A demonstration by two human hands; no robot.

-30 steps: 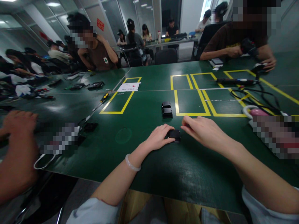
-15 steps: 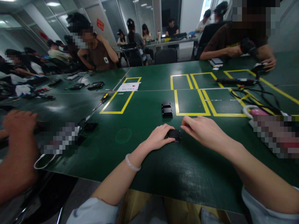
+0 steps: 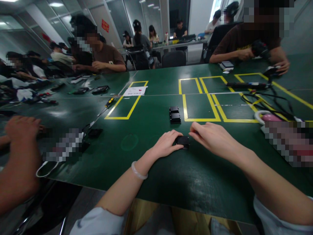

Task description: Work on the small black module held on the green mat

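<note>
My left hand (image 3: 169, 143) grips the left side of a small black box-like part (image 3: 184, 142) that rests on the green table (image 3: 151, 176). Its thumb lies along the near edge and its fingers along the far edge. Just right of that part, my right hand (image 3: 207, 134) hovers with thumb and index finger pinched together. Whatever the pinch may hold is hidden or too small to name. Beyond my hands, two similar black parts (image 3: 175, 115) stand one behind the other. A pale bracelet (image 3: 139, 171) circles my left wrist.
Yellow tape outlines (image 3: 201, 119) mark the table. A screwdriver (image 3: 109, 102) and a paper sheet (image 3: 135, 91) lie left of centre. Black cables (image 3: 271, 101) run at the right. Co-workers sit across, one holding a power tool (image 3: 260, 49); another's arm (image 3: 21, 160) is at left.
Both of my hands and the black parts stay almost exactly where they were. The co-worker across on the left has lowered a raised arm to the table.
</note>
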